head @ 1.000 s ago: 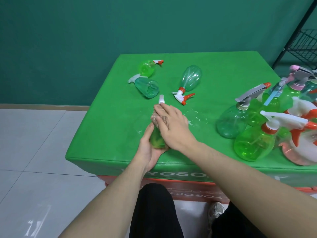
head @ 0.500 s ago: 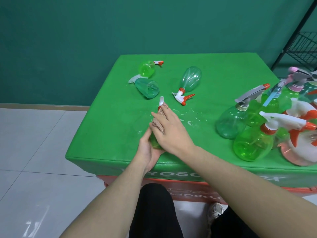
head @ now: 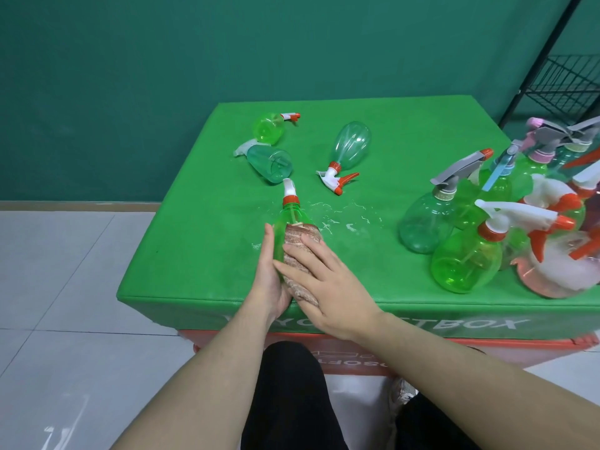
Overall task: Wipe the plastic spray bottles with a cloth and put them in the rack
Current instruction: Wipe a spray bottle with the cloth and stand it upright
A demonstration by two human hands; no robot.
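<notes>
Four spray bottles lie apart from the main group, by our count. One bright green bottle [head: 287, 222] sits between the hands near the front edge of the green padded box [head: 201, 254], nozzle pointing away. The left hand [head: 269, 274] cups its side with fingers nearly straight. The right hand [head: 328, 287] presses a brownish cloth [head: 300, 254] flat against the bottle, fingers extended. Three more lie farther back: a bright green one [head: 268, 128], a teal one [head: 271, 160] and a clear teal one [head: 350, 144]. We cannot count the cluster of upright bottles [head: 470, 254] at right, since they overlap. White lettering on the box front reads partly "TBOX" [head: 480, 324]. A black wire rack [head: 565, 89] stands at far right.
</notes>
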